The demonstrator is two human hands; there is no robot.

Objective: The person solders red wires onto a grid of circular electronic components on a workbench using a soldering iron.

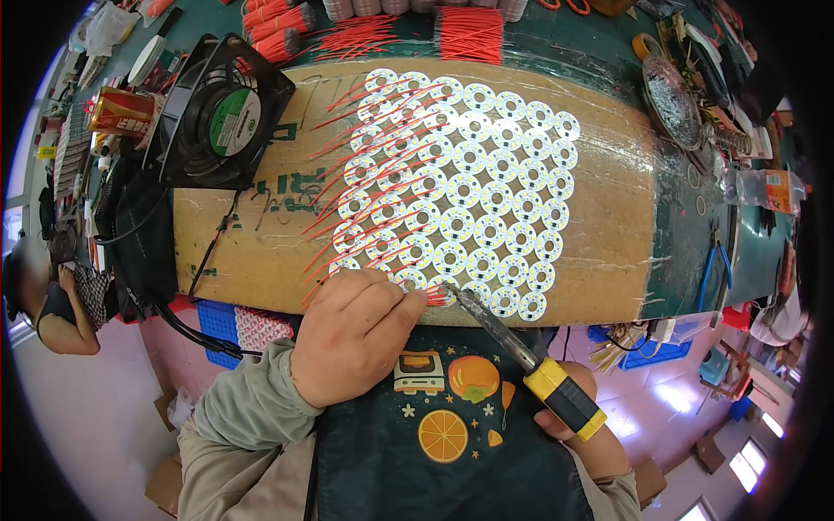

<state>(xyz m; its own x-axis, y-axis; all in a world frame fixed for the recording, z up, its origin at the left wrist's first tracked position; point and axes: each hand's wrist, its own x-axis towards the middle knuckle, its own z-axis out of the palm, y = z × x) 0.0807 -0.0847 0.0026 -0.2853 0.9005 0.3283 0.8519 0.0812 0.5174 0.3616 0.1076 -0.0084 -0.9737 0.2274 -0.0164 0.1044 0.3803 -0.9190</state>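
Rows of small round white circuit boards (469,162) lie on a sheet of cardboard (608,208) in front of me. Thin red wires (337,204) slant across the left columns. My left hand (356,334) is closed at the near edge of the rows, its fingertips pinching red wire (434,296) over a board. A soldering iron (563,398) with a yellow-and-black handle is gripped in my right hand (580,379), which the handle partly covers. The iron's tip meets the same near-row board, right beside the wire end.
A black fan (226,113) stands at the cardboard's left. Bundled red wires (469,35) lie along the back. To the right are a metal dish (671,102), blue-handled pliers (717,267) and a plastic bottle (764,191). Another person (65,304) sits far left.
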